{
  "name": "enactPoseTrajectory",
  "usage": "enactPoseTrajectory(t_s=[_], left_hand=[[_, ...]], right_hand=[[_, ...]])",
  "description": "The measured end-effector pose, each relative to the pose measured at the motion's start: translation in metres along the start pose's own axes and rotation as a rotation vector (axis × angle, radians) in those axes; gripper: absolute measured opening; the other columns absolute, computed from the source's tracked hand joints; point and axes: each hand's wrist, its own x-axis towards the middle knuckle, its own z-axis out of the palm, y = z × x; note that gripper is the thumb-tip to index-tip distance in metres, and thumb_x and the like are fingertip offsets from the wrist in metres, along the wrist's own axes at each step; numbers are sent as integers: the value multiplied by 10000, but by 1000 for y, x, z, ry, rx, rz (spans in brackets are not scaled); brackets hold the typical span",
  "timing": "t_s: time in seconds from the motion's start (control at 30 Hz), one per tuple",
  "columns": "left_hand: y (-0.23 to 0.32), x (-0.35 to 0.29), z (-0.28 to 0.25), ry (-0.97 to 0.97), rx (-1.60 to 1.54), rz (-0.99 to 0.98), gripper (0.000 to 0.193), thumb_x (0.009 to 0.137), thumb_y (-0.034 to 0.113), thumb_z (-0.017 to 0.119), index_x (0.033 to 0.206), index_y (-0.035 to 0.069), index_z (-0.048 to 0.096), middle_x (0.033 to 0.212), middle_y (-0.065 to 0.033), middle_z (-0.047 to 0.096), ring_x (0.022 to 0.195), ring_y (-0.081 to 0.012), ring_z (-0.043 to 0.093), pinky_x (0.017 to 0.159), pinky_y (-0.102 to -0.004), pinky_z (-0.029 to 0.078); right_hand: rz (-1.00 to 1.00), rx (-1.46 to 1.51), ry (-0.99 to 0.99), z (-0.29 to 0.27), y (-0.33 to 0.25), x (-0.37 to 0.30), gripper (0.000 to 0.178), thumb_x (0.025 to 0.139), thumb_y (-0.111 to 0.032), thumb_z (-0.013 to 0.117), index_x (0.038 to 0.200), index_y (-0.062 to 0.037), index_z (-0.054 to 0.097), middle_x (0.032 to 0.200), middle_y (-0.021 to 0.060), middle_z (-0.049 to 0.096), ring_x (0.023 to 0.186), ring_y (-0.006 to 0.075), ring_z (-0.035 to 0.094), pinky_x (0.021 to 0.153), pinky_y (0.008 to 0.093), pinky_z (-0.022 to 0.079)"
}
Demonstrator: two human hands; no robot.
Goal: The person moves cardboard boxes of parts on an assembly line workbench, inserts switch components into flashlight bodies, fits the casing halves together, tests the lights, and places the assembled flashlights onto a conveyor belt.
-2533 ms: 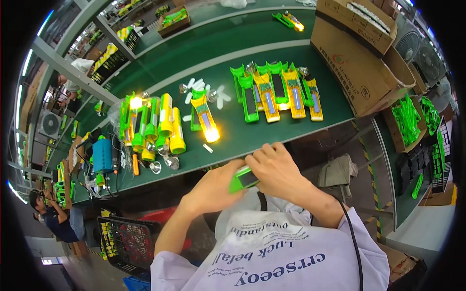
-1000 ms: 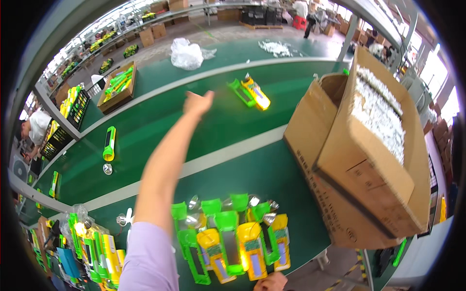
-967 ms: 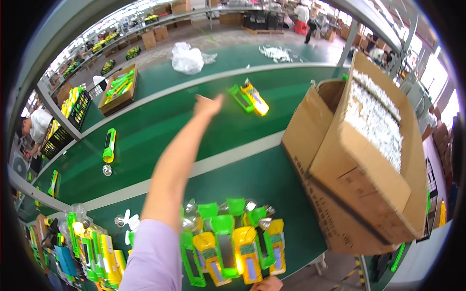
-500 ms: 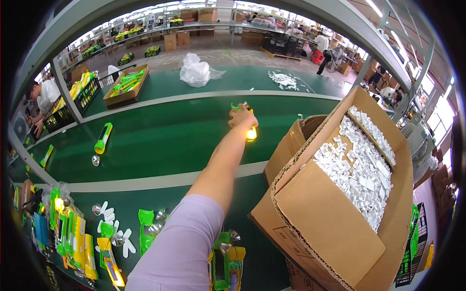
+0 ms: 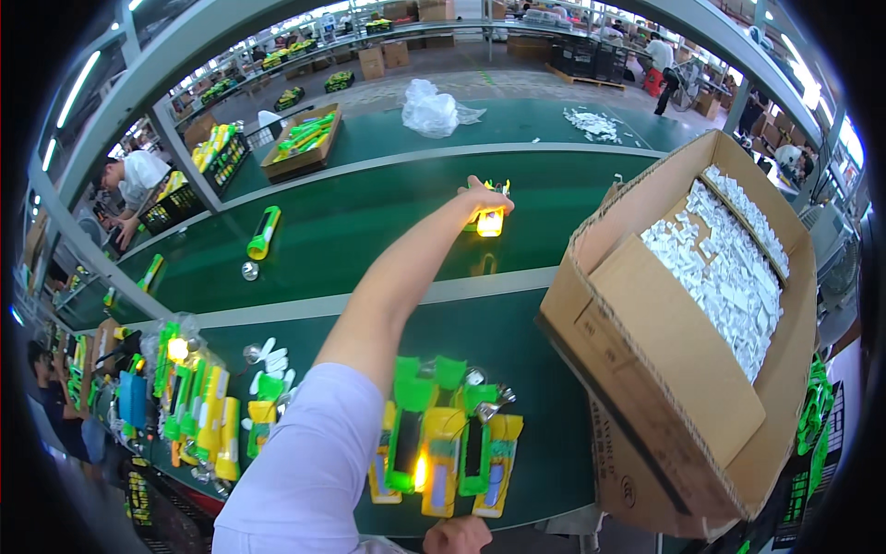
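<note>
My left arm, in a pale lilac sleeve, stretches over the green conveyor belt (image 5: 369,217). At its end my left hand (image 5: 480,198) is closed around a yellow and green flashlight (image 5: 490,222), whose near end glows. The fingers partly hide its body. At the bottom edge, my right hand (image 5: 457,535) is curled and cut off by the frame; what it holds, if anything, is hidden. Just beyond it lie several yellow and green flashlight housings (image 5: 443,443) with dark panels, one lit. Silver reflector cups (image 5: 489,406) on wires rest among them.
A big cardboard box (image 5: 637,369) of white plastic pieces (image 5: 729,277) stands on the right. Several more flashlights (image 5: 198,406) lie at left beside white strips (image 5: 272,355). Another flashlight (image 5: 264,233) is on the belt. A plastic bag (image 5: 434,109) and a carton (image 5: 303,143) sit beyond.
The view has shifted, with the scene moving rightward. My left hand and the lit flashlight are farther across the belt. My right hand has appeared at the bottom, and more of the housings show.
</note>
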Motion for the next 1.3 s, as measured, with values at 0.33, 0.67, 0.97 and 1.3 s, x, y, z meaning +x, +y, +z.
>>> enactPoseTrajectory(t_s=[0.33,0.67,0.97,1.3], left_hand=[[-139,-196,-157,-265,-659,156,597,716,207,739,1161,-1,400,797,-78,544,601,-141,525,507,-300,441],[-267,-455,-206,-103,-483,130,748,727,150,727,1344,97,308,1180,-146,494,1007,-231,557,797,-355,495],[-329,-549,-167,376,94,365,919,735,228,784,1423,-36,235,1357,-281,412,1275,-406,420,1045,-433,369],[-389,-571,-137,71,-926,190,359,997,125,491,1311,-42,536,1188,-119,620,1106,-139,553,961,-268,412]], right_hand=[[-98,417,124,-4,-25,25,183,645,79,609,735,-50,516,603,79,497,474,258,478,459,329,379],[892,1625,-375,74,-151,105,591,983,-402,449,1439,-47,323,1411,132,405,1329,261,370,1023,459,404],[1108,1934,-446,108,-197,53,395,1025,-382,361,1267,-108,511,1144,38,602,1011,169,590,915,348,459],[1253,1761,-454,82,-192,26,396,1052,-368,301,1270,-94,487,1131,54,588,1049,176,575,931,370,463]])
